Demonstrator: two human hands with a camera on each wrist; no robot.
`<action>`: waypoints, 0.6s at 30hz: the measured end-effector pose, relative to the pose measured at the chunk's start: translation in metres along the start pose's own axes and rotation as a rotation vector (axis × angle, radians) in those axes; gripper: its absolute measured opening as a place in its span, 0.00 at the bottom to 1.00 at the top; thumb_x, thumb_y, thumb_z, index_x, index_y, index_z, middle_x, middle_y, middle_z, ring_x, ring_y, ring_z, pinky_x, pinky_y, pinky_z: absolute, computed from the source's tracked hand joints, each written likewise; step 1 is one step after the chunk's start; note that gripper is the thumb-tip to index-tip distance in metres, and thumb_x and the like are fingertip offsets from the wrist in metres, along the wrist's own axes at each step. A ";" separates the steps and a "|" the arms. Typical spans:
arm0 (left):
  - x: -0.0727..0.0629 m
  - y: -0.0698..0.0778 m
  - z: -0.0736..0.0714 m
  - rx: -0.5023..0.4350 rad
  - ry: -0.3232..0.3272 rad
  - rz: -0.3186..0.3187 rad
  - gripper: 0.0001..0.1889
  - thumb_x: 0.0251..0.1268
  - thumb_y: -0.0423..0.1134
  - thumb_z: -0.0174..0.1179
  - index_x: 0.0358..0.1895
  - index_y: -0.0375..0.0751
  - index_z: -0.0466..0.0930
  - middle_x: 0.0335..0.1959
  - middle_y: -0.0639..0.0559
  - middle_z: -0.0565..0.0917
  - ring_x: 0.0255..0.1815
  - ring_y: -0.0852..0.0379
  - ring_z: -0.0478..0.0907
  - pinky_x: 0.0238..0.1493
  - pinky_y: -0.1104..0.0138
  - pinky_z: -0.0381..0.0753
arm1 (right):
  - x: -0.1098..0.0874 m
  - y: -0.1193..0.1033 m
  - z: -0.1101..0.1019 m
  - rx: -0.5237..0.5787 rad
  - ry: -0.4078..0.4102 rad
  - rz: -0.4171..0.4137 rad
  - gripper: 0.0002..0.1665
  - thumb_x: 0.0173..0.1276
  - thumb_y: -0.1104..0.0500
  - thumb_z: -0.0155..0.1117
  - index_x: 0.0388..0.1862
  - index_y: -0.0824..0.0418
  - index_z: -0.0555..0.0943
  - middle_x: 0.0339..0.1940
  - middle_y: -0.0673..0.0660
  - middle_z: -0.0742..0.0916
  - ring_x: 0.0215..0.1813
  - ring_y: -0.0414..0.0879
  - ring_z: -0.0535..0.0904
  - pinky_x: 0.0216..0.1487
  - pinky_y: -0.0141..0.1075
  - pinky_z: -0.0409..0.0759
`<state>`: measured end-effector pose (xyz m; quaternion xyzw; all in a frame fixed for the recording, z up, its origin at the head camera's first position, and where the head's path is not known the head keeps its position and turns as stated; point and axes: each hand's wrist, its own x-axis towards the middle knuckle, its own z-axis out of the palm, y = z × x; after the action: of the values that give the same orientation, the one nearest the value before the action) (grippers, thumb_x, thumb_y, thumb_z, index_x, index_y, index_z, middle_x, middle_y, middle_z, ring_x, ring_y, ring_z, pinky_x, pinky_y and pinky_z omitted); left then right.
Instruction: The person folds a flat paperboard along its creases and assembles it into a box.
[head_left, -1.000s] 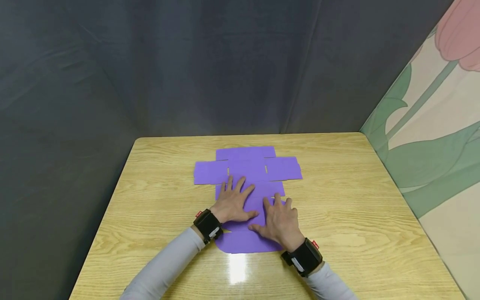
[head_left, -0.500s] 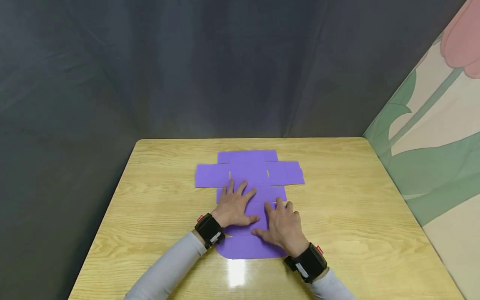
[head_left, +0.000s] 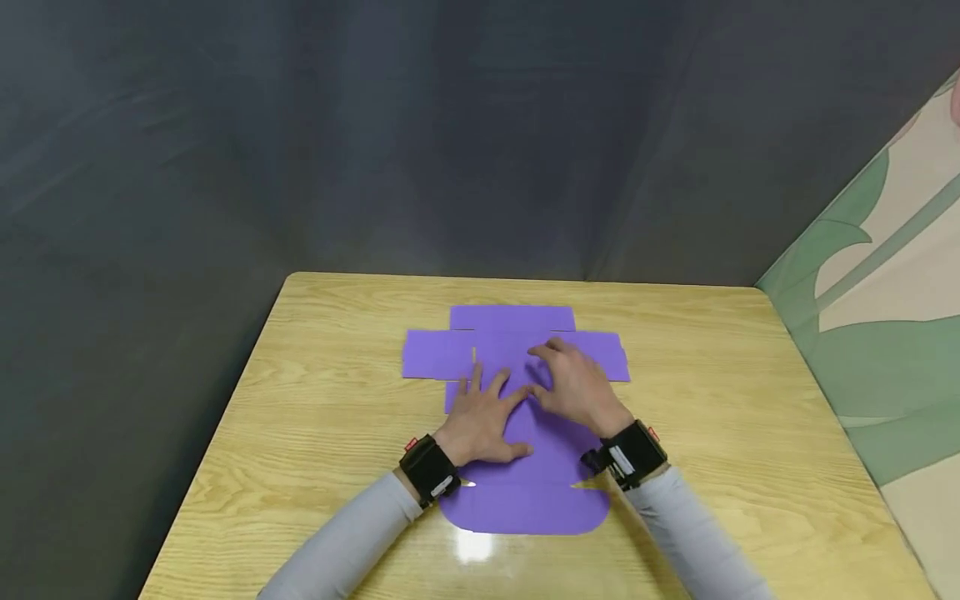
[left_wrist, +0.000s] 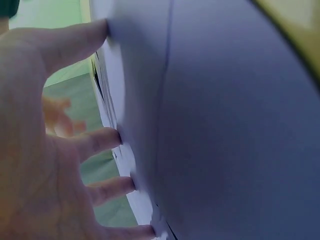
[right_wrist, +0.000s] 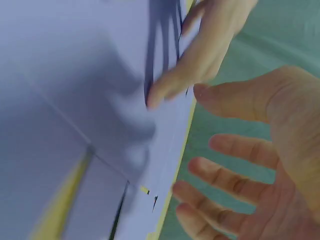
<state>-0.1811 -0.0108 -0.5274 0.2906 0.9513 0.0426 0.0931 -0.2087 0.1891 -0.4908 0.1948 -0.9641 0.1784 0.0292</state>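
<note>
A purple flat box blank [head_left: 525, 508] lies unfolded on the table, with side flaps, slits and a rounded near end. Fingers spread, my left hand [head_left: 483, 423] presses its fingertips on the middle of the blank. In the left wrist view, the thumb and fingertips [left_wrist: 112, 135] touch the sheet. My right hand [head_left: 577, 387] is over the right half of the blank, beside the left hand, its fingers a little bent. In the right wrist view, nothing is between its thumb and fingers [right_wrist: 225, 175], which appear raised off the sheet. Both hands cover parts of the blank.
The wooden table [head_left: 300, 400] extends around the blank, with a light reflection near its front. A dark curtain [head_left: 450, 142] hangs behind and at the left. A flower-patterned cloth [head_left: 900, 358] borders the right side.
My right hand has lifted from the right side of the blank and moved forward, toward its far flaps. The left hand stays pressed on the sheet. The head view has shifted slightly.
</note>
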 end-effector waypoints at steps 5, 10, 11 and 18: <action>0.000 0.002 0.004 0.032 0.027 0.020 0.50 0.57 0.81 0.62 0.81 0.63 0.68 0.84 0.45 0.63 0.82 0.22 0.57 0.73 0.33 0.71 | 0.042 0.022 0.001 0.050 -0.050 -0.009 0.39 0.60 0.53 0.82 0.69 0.66 0.81 0.64 0.70 0.84 0.63 0.69 0.83 0.62 0.64 0.83; 0.000 0.011 0.004 0.052 0.015 0.017 0.51 0.56 0.81 0.61 0.82 0.65 0.66 0.84 0.46 0.63 0.83 0.24 0.57 0.75 0.34 0.69 | 0.066 0.043 0.003 0.021 -0.109 0.012 0.46 0.61 0.50 0.80 0.75 0.66 0.75 0.71 0.73 0.79 0.69 0.73 0.78 0.70 0.69 0.75; 0.000 0.013 0.004 0.055 0.008 0.015 0.51 0.57 0.81 0.61 0.83 0.65 0.66 0.85 0.46 0.63 0.83 0.25 0.57 0.75 0.33 0.69 | 0.069 0.047 0.004 0.016 -0.119 0.022 0.47 0.62 0.49 0.80 0.76 0.66 0.74 0.72 0.73 0.78 0.70 0.73 0.77 0.71 0.69 0.74; 0.004 0.022 0.003 0.007 -0.011 0.023 0.50 0.60 0.79 0.61 0.83 0.64 0.65 0.86 0.45 0.60 0.84 0.24 0.53 0.77 0.33 0.66 | 0.076 0.065 0.012 -0.002 -0.154 0.094 0.45 0.64 0.49 0.77 0.77 0.65 0.74 0.74 0.72 0.77 0.73 0.72 0.74 0.71 0.71 0.70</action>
<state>-0.1714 0.0096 -0.5276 0.3021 0.9476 0.0388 0.0968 -0.3032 0.2128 -0.5138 0.1623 -0.9717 0.1629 -0.0533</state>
